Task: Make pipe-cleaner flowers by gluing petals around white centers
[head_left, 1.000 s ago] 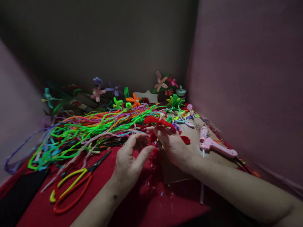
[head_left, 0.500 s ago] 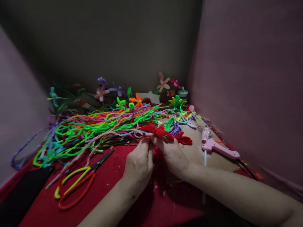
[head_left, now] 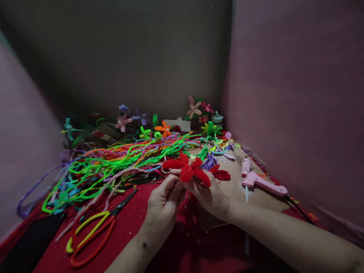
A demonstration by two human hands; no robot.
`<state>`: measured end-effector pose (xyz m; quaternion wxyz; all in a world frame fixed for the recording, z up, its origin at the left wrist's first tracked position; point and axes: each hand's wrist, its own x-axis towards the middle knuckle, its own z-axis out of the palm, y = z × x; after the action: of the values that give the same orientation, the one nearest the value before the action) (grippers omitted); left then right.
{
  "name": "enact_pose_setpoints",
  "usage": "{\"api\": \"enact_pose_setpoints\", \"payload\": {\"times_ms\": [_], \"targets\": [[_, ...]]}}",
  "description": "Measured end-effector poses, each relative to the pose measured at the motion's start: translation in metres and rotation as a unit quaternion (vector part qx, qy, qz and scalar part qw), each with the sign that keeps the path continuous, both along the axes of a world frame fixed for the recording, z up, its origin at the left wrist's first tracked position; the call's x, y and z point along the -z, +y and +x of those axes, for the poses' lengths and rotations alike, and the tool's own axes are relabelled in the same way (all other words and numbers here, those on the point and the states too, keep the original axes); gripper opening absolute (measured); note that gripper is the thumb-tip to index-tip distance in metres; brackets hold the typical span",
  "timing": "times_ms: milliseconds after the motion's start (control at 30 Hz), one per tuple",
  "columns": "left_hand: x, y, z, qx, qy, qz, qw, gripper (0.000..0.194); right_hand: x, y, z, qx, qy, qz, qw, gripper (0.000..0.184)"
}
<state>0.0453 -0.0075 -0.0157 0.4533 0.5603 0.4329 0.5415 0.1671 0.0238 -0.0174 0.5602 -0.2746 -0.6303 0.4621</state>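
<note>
A red pipe-cleaner flower [head_left: 187, 173] with a pale yellow centre is held up in front of me, its petals spread and its face tilted toward me. My right hand [head_left: 212, 198] is closed on its underside, the fingertips partly hidden behind the petals. Close against it, my left hand [head_left: 164, 198] pinches just beneath the bloom; the part between those fingers is hidden. Beyond my right hand lie loose red petals [head_left: 220, 173] and a bundle of purple pipe cleaners [head_left: 209, 162].
Many coloured pipe cleaners [head_left: 113, 163] cover the table's left and middle. Scissors [head_left: 95, 229] with red and yellow handles lie at left on the red cloth [head_left: 133, 223]. A pink glue gun [head_left: 257, 180] rests on cardboard [head_left: 231, 185] at right. Finished flowers [head_left: 123, 122] line the back.
The red flower has turned so more of its face and petals show toward me. Both hands stay together beneath it, shifted slightly lower in the picture. The camera view has tilted a little.
</note>
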Motion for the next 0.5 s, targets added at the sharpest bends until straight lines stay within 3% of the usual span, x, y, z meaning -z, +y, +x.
{"api": "enact_pose_setpoints", "payload": {"times_ms": [233,367,500], "targets": [[-0.0057,0.0042,0.0024,-0.024,-0.128,-0.117,0.984,0.026,-0.0027,0.0073,0.0008,-0.05,-0.005,0.045,0.998,0.031],[-0.0048,0.0061,0.0007,0.005,-0.151,-0.158,0.976,0.023,-0.002,0.0071,0.0024,-0.08,0.035,-0.029,0.996,0.042],[-0.0052,0.0055,-0.0015,0.047,-0.185,-0.169,0.967,0.021,-0.0028,0.0067,0.0042,-0.107,0.043,-0.116,0.987,0.036]]}}
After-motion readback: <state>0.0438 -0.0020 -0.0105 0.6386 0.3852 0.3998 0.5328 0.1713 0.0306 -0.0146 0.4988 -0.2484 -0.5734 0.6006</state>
